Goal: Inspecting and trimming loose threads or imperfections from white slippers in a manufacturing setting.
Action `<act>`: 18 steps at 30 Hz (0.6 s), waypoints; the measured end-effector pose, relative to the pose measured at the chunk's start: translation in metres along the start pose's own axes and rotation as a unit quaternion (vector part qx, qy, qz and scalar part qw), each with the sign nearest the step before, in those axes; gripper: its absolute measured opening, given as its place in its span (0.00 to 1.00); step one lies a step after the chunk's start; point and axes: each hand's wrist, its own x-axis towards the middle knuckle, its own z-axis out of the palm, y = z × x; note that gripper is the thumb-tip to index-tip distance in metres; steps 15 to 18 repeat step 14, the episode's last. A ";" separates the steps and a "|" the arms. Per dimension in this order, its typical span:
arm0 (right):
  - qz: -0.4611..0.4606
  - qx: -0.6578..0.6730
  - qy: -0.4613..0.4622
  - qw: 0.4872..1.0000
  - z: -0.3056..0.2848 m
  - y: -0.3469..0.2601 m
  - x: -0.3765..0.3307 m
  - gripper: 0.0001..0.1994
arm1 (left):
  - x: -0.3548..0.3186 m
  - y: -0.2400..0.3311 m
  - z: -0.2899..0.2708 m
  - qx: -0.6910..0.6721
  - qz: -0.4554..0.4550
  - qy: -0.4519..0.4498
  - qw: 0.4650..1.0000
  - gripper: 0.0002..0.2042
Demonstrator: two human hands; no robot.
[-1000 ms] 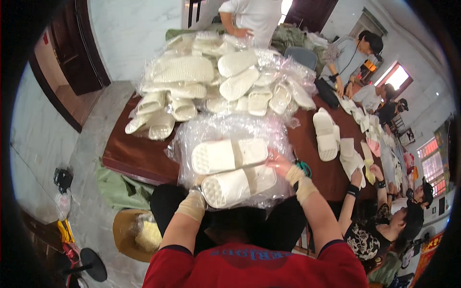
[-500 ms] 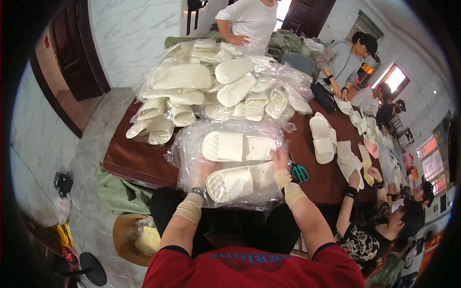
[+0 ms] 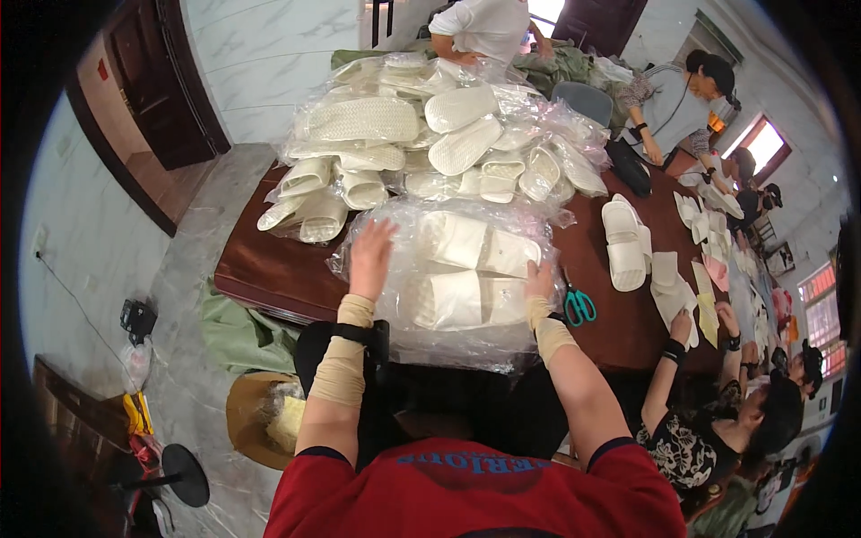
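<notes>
Two white slippers lie side by side on a stack of clear plastic bags (image 3: 404, 345) in front of me: a far slipper (image 3: 448, 240) and a near slipper (image 3: 453, 300). Whether they lie inside the top bag or on it, I cannot tell. My left hand (image 3: 370, 260) is raised over the left part of the bags, fingers spread, holding nothing. At the heel ends of the slippers, my right hand (image 3: 539, 285) is closed on the far slipper, its fingers partly hidden. Both wrists are wrapped in beige bandage.
Beyond the bags rises a heap of bagged white slippers (image 3: 359, 121). Teal scissors (image 3: 578, 305) lie right of my right hand on the brown table (image 3: 583, 247). Further right is a loose pair of slippers (image 3: 625, 242). A cardboard box (image 3: 247, 417) stands on the floor. Several people work nearby.
My left hand has come up from the near slipper's toe and the plastic, and opened. The slippers' angles have shifted. The view has also moved, and the person at the back has leaned over.
</notes>
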 end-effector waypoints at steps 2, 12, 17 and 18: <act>0.004 -0.005 -0.030 1.000 -0.001 -0.013 -0.006 0.20 | -0.014 0.013 0.020 0.103 -0.060 -0.162 0.980 0.24; 0.080 0.148 -0.237 0.957 -0.066 -0.034 0.025 0.21 | -0.028 -0.007 0.044 0.156 -0.063 -0.210 0.963 0.32; 0.096 0.224 -0.286 0.927 -0.066 -0.031 0.034 0.21 | -0.031 -0.007 0.049 0.182 -0.075 -0.231 0.953 0.33; 0.096 0.224 -0.286 0.927 -0.066 -0.031 0.034 0.21 | -0.031 -0.007 0.049 0.182 -0.075 -0.231 0.953 0.33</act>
